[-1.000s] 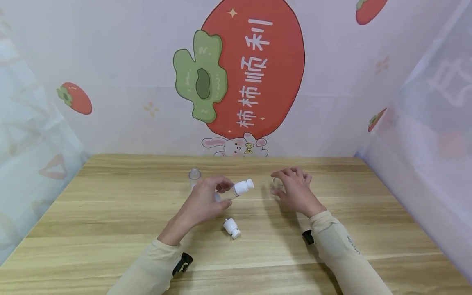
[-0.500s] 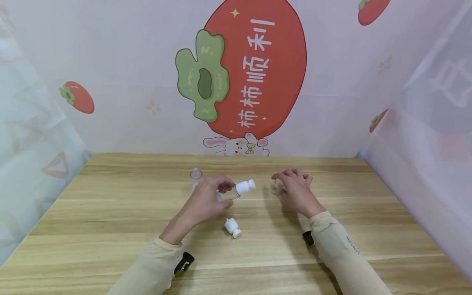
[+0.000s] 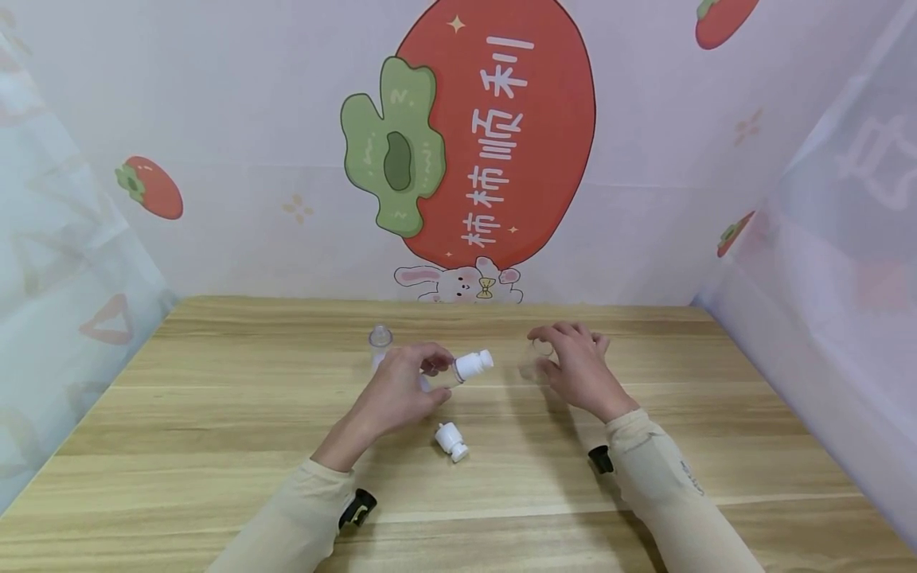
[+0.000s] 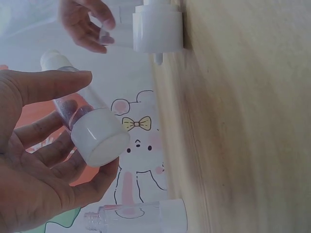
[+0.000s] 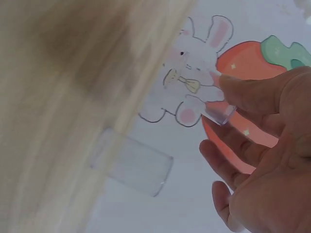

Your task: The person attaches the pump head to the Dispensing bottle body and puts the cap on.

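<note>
My left hand (image 3: 404, 387) grips a small clear bottle (image 4: 73, 104) with a white base (image 4: 100, 138) and a white pump top (image 3: 473, 364), tilted up to the right above the table. Thumb and fingers of my right hand (image 3: 576, 366) pinch a clear cap (image 5: 221, 114). Below that hand, a second clear cap (image 5: 131, 162) stands on the table, apart from the fingers. A loose white pump head (image 3: 451, 442) lies on the table in front of the left hand. Behind the left hand an open clear bottle (image 4: 131, 217) with a white base stands upright, partly hidden in the head view.
The wood-grain table (image 3: 215, 446) reaches back to a printed cloth (image 3: 286, 119) with a large red persimmon and a rabbit. More cloth hangs along the left and right sides of the table.
My right hand has shifted slightly, and the clear cap it pinches now shows apart from the standing one. The left hand has kept its grip on the bottle almost without moving.
</note>
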`<action>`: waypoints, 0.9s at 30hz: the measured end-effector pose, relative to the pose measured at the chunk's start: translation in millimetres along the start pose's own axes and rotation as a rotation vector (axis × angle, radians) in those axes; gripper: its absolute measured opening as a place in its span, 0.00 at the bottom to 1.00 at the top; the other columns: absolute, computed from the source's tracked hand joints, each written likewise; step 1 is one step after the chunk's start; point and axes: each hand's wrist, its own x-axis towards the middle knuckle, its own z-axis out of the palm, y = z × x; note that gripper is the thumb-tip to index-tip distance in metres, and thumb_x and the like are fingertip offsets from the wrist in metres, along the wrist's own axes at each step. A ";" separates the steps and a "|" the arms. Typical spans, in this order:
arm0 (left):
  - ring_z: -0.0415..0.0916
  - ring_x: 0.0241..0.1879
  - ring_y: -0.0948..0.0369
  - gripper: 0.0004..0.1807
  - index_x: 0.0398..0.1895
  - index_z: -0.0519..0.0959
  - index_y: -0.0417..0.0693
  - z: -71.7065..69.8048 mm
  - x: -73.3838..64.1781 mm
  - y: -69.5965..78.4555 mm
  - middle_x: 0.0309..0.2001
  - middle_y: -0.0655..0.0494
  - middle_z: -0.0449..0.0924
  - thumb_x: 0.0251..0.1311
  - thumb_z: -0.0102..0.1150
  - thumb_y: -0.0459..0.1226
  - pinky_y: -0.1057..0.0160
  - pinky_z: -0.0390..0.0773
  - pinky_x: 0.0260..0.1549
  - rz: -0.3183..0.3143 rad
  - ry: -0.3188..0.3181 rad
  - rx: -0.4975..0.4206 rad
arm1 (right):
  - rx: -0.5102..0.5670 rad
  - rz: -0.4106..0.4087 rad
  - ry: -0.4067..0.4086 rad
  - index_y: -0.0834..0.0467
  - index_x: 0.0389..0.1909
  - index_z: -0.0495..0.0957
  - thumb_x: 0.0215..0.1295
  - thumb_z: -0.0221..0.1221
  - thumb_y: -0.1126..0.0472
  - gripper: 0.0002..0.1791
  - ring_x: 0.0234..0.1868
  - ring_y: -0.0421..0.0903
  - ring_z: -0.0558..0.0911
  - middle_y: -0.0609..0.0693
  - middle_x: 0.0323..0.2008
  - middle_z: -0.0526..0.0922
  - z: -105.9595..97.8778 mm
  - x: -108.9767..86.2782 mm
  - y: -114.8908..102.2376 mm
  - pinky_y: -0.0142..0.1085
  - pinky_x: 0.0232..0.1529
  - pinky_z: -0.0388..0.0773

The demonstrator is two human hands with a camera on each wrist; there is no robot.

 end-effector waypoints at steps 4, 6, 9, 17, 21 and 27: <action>0.81 0.41 0.49 0.18 0.45 0.83 0.38 -0.1 0.5 -1.1 0.41 0.44 0.85 0.49 0.74 0.25 0.48 0.81 0.46 -0.015 -0.003 -0.005 | 0.011 -0.010 0.010 0.57 0.56 0.80 0.63 0.68 0.68 0.20 0.58 0.62 0.71 0.57 0.52 0.81 -3.4 0.0 -5.0 0.59 0.52 0.55; 0.81 0.42 0.49 0.18 0.45 0.84 0.38 0.1 0.7 -2.3 0.42 0.44 0.85 0.49 0.74 0.25 0.49 0.81 0.47 -0.021 -0.001 -0.002 | 0.024 -0.022 0.014 0.57 0.56 0.80 0.63 0.68 0.68 0.20 0.56 0.61 0.73 0.56 0.51 0.81 -5.0 0.0 -7.4 0.58 0.54 0.58; 0.81 0.42 0.50 0.18 0.45 0.84 0.39 0.5 0.8 -4.2 0.42 0.44 0.85 0.50 0.74 0.25 0.49 0.81 0.47 -0.033 0.001 -0.006 | 0.064 -0.044 0.018 0.58 0.55 0.80 0.63 0.68 0.68 0.19 0.53 0.58 0.76 0.56 0.48 0.81 -7.3 0.1 -11.4 0.55 0.55 0.67; 0.81 0.42 0.48 0.18 0.45 0.84 0.39 0.3 0.7 -7.6 0.42 0.44 0.85 0.50 0.74 0.25 0.48 0.81 0.48 -0.035 0.014 -0.023 | 0.229 -0.097 0.010 0.61 0.54 0.78 0.64 0.67 0.70 0.18 0.43 0.48 0.82 0.55 0.46 0.80 -13.7 0.0 -22.5 0.41 0.42 0.83; 0.81 0.43 0.47 0.18 0.46 0.84 0.39 0.0 0.8 -8.5 0.42 0.43 0.85 0.50 0.74 0.25 0.47 0.81 0.48 -0.032 0.017 -0.024 | 0.291 -0.119 0.001 0.62 0.54 0.78 0.64 0.66 0.71 0.18 0.44 0.48 0.82 0.53 0.47 0.80 -17.2 -0.4 -26.2 0.41 0.44 0.84; 0.82 0.43 0.46 0.18 0.45 0.84 0.37 0.2 1.1 -10.9 0.41 0.42 0.85 0.49 0.73 0.24 0.47 0.81 0.48 -0.017 0.030 -0.030 | 0.424 -0.120 -0.015 0.65 0.55 0.76 0.64 0.65 0.73 0.19 0.47 0.50 0.83 0.55 0.50 0.80 -21.8 -1.1 -29.0 0.42 0.49 0.83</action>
